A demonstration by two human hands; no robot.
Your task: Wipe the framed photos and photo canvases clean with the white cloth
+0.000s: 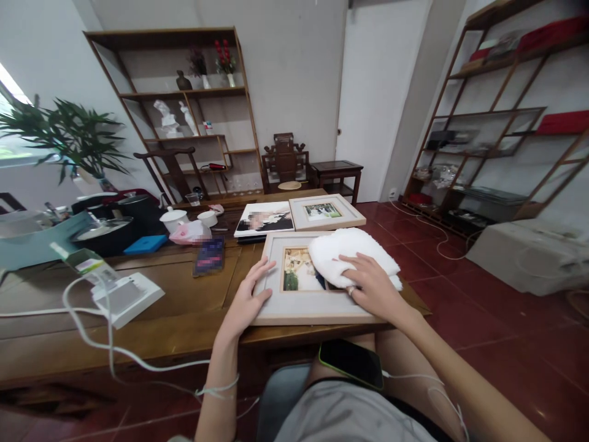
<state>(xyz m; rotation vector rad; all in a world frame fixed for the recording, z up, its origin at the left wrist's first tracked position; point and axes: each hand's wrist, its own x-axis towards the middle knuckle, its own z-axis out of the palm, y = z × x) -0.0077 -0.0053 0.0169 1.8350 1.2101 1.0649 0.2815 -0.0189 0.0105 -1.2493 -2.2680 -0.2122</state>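
Note:
A picture frame with a pale wooden border and light mat lies flat on the table near its front edge. My left hand rests at its left side, thumb and fingers spread on the border. A folded white towel covers the upper right of the frame and part of the photo. My right hand is closed over the towel's near edge and presses it against the frame. A ring shows on one of its fingers.
Behind lie a second framed photo and a portrait print. A phone, white box, white cable, cups and pots occupy the wooden table's left. Another phone rests on my lap.

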